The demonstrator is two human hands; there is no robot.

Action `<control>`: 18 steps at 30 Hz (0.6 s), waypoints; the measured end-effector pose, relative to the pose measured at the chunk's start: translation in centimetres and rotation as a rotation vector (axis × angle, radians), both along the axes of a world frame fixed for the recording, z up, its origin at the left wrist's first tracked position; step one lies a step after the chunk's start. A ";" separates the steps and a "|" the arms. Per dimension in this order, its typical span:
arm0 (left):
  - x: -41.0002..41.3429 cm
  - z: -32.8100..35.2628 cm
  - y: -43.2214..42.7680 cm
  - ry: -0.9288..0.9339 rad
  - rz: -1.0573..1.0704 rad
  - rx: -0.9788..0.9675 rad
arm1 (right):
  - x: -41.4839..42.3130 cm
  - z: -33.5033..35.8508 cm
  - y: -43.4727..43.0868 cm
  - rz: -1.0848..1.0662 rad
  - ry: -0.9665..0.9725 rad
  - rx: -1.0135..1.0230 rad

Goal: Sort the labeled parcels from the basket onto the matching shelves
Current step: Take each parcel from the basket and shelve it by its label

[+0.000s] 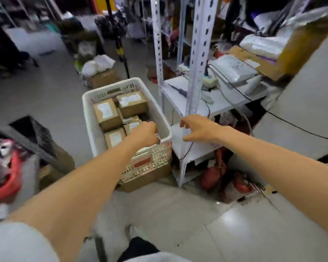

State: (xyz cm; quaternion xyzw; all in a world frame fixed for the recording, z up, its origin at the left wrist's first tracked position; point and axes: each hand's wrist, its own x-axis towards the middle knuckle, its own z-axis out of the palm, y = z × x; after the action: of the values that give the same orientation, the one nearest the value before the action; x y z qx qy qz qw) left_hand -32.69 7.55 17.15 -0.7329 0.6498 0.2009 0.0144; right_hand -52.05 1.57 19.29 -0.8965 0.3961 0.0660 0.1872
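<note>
In the head view, a white basket (87,114) stands on a brown carton (148,179) on the floor (178,214), just beside a white metal shelf (196,53). Inside the basket lie several brown parcels (107,114), each with a white label on top. One lies at the far right (132,104) and one nearer the front (115,138).

The left hand (143,134) reaches into the basket at its right rim, over a parcel that is mostly hidden under it. Its fingers are bent downward and out of sight, so I cannot tell if they hold the parcel or only touch it.

The right hand (197,129) hangs above the low board (178,146) of the shelf. Its fingers (183,122) are apart, loosely bent, and hold nothing. On the higher board (222,103) lie white plastic bags (233,70).
</note>
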 end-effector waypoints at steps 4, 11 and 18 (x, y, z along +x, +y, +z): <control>7.6 -0.1 0.9 0.063 0.171 0.013 | 7.8 -0.1 -0.9 0.063 -0.023 0.015; 16.6 -1.8 -0.9 0.126 0.262 0.034 | 16.5 -1.6 -4.0 0.057 0.027 0.016; 22.9 -5.9 -3.1 0.191 0.296 0.106 | 22.0 -5.7 -8.0 0.025 0.039 0.092</control>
State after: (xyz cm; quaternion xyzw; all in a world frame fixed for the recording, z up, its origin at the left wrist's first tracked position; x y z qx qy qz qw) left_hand -9.75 4.50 11.24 -0.7963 0.5219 0.3035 -0.0387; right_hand -30.07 -6.41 13.59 -0.8905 0.3847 0.1039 0.2198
